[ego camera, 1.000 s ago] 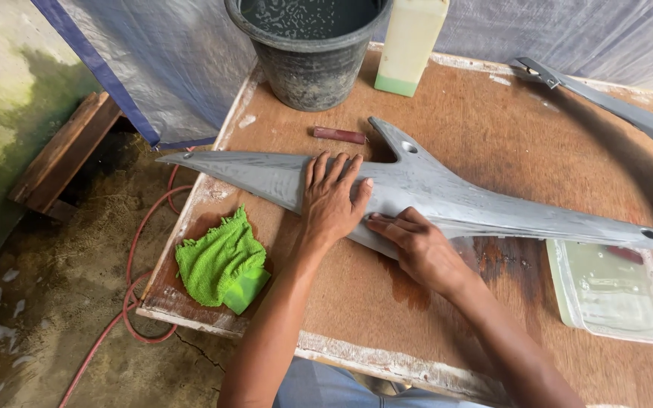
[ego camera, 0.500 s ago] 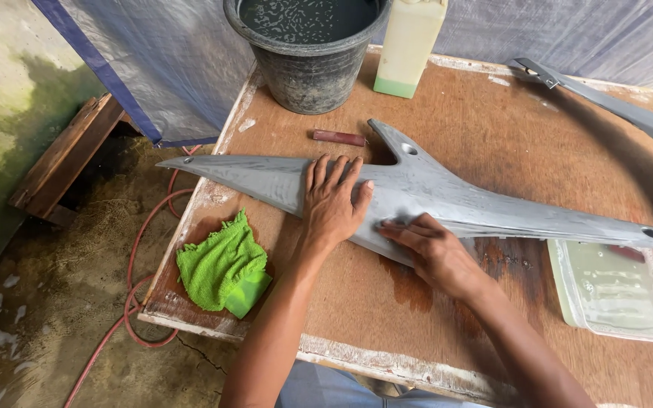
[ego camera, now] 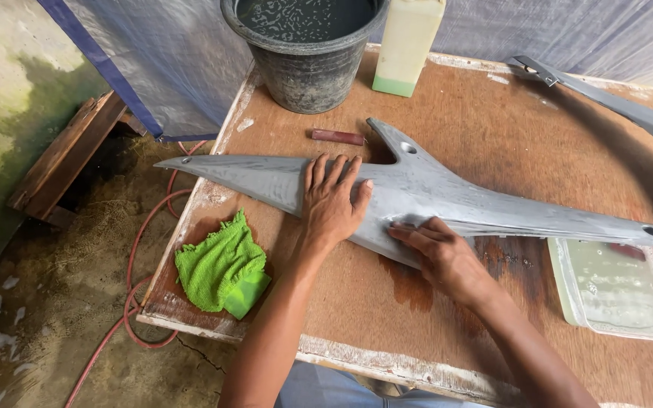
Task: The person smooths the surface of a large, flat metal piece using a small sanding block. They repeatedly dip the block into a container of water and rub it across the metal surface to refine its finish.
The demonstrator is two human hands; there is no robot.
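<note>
Since the earlier frame only the right hand [ego camera: 444, 253] has slid slightly along the dull grey panel [ego camera: 447, 200], fingers pressed flat, while the left hand [ego camera: 332, 200], fingers spread, pins it to the counter [ego camera: 493, 121], sanding seemingly well along.

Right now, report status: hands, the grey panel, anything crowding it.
Left hand flat on grey panel. Right hand pressing fingertips on its near edge. Green cloth and red stick close by, both apart from it.

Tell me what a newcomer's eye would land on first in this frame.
A long grey pointed panel lies across the middle of the brown wooden table, with the left hand flat on it and the right hand pressing its near edge. A bright green cloth sits at the table's near left corner.
</note>
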